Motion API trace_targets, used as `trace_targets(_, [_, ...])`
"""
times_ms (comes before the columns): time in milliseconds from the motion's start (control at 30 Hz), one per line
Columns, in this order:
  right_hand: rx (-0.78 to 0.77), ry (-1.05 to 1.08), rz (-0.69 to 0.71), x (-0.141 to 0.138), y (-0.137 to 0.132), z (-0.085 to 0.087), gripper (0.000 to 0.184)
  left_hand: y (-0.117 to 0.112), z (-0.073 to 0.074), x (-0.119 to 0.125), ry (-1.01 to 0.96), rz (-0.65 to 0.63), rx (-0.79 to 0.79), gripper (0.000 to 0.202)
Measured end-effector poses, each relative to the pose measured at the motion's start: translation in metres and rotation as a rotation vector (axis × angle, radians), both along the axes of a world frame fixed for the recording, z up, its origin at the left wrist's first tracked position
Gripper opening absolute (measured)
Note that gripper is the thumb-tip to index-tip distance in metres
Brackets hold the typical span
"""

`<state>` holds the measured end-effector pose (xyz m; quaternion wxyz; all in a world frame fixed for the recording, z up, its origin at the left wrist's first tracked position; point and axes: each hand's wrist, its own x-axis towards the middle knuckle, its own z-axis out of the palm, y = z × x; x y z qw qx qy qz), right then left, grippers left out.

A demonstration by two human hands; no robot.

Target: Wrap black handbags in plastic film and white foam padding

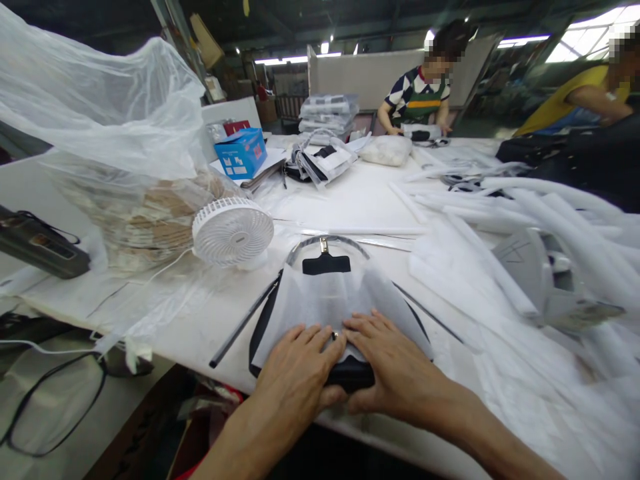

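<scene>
A black handbag lies on the table in front of me, with white wrapping sheet [320, 300] spread over its face. Its handle [300, 250] is wrapped in clear film and arches away from me. A black tag-shaped flap [326, 265] with a metal clasp shows at the top. My left hand [300, 367] rests on the sheet at the lower left, fingers stretched out. My right hand [385, 363] lies flat beside it on the lower right, fingers spread. Between the fingertips a small metal fitting is partly visible. Below it, the bag's black bottom edge [350, 375] shows between the thumbs.
A white fan [234, 232] stands to the left, near a blue box [241, 153] and a large plastic bag [150, 220]. White foam tubes and a tape dispenser [543, 273] lie at right. Wrapped bags [323, 157] sit farther back. A co-worker [423, 100] handles an item across the table.
</scene>
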<state>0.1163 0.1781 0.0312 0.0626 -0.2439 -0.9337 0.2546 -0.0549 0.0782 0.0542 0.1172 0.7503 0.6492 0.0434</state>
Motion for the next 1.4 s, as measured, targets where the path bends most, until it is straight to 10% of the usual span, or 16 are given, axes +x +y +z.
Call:
trace_targets(167, [-0.212, 0.058, -0.09, 0.007, 0.004, 0.012, 0.061, -0.002, -0.004, 0.0, 0.004, -0.011, 0.002, 0.059])
trace_targets(367, [-0.124, 0.085, 0.005, 0.001, 0.003, 0.023, 0.026, -0.003, -0.009, 0.003, 0.031, -0.027, 0.052, 0.053])
trace_targets(533, [-0.079, 0.011, 0.025, -0.023, 0.006, 0.047, 0.028, -0.007, -0.015, 0.006, 0.043, -0.013, 0.037, 0.053])
trace_targets(800, [-0.056, -0.101, 0.003, -0.037, 0.019, 0.01, 0.023, -0.016, -0.023, 0.008, 0.055, 0.005, 0.074, 0.07])
trace_targets(1000, [0.062, -0.069, 0.096, -0.047, 0.03, 0.048, 0.031, -0.017, -0.023, 0.004, 0.001, 0.059, 0.128, 0.073])
trace_targets(1200, [0.044, -0.158, 0.157, -0.048, 0.055, 0.004, 0.049, -0.016, 0.009, -0.012, -0.15, 0.052, 0.056, 0.056])
trace_targets(1400, [0.047, -0.07, 0.133, -0.047, 0.059, -0.016, 0.045, 0.044, 0.036, -0.029, 0.12, -0.123, -0.077, 0.023])
